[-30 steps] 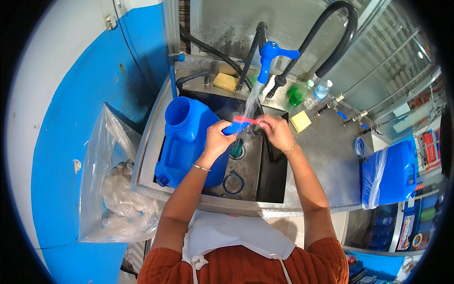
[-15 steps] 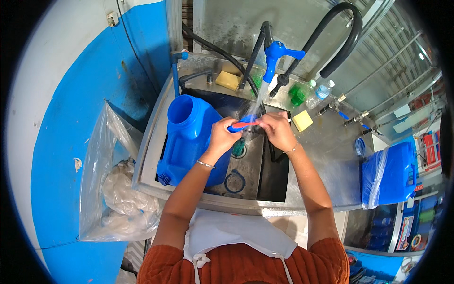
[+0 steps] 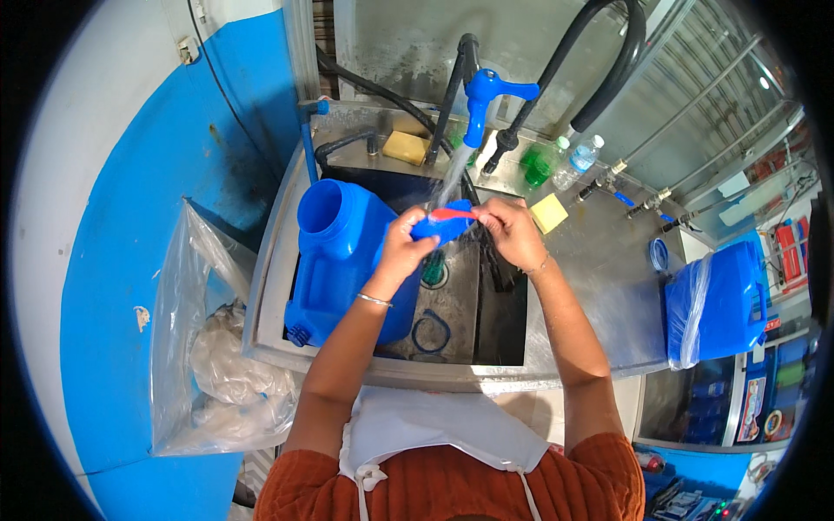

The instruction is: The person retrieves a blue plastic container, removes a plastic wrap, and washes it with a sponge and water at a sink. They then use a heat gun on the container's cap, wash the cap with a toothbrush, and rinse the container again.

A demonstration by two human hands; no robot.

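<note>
Under the running blue tap (image 3: 486,87), my left hand (image 3: 405,252) grips a blue cap (image 3: 445,229). My right hand (image 3: 514,234) pinches a slim red tool (image 3: 453,214) that lies across the cap; its exact kind I cannot make out. Water from the spout falls onto the cap and splashes around it. Just left of my hands, a big blue water jug (image 3: 347,269) stands in the metal sink (image 3: 456,334) with its wide mouth uncovered. Below the cap, something green (image 3: 433,271) lies by the drain, and a blue ring (image 3: 430,333) rests on the sink floor.
Yellow sponges (image 3: 549,213) and plastic bottles (image 3: 580,161) stand along the counter, near a black hose (image 3: 638,52). A second blue jug (image 3: 721,304), partly wrapped in plastic, stands at the right end. Left of the sink hangs a clear plastic bag (image 3: 230,347).
The blue cap has turned so that more of its face shows beneath the red tool. Both hands keep their grip, and the whole view has shifted slightly.
</note>
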